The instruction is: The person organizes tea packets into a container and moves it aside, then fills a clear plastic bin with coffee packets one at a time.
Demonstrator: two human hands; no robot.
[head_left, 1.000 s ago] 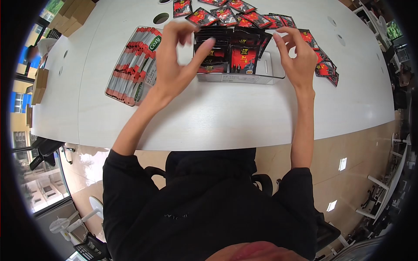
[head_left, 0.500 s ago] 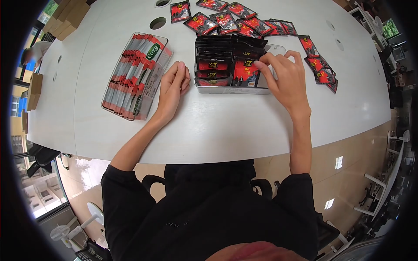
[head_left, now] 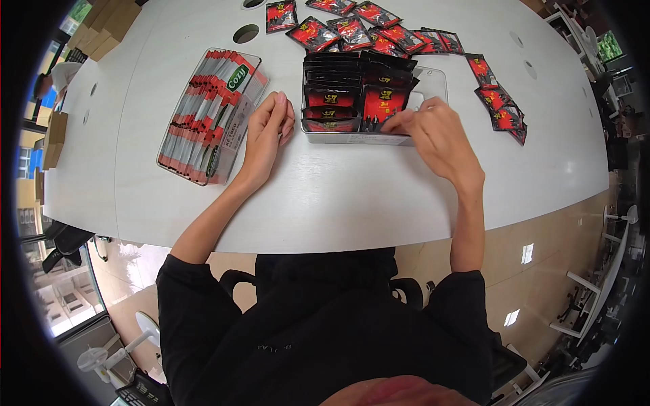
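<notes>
A clear box (head_left: 425, 76) holds black and red sachets in two columns. My right hand (head_left: 433, 135) is at its front right corner, fingers bent, fingertips at the lower edge of the front red sachet (head_left: 384, 103) of the right column. Whether the fingers pinch that sachet is hidden. My left hand (head_left: 269, 128) rests on the table left of this box, fingers curled together; what they hold, if anything, is hidden. Beside it, tilted to the left, stands a second clear box (head_left: 233, 145) full of red and silver stick packs (head_left: 200, 111) with a green Cozy label.
Loose red and black sachets (head_left: 349, 30) lie behind the box on the white table (head_left: 325, 203). Several more (head_left: 497, 101) overlap at the right. Round holes (head_left: 246, 34) pierce the tabletop. Cardboard boxes (head_left: 105, 27) stand at the far left, near a person partly in view.
My right hand has moved down from the right column's upper side to the box's front edge, with its fingers more bent. My left hand has hardly moved.
</notes>
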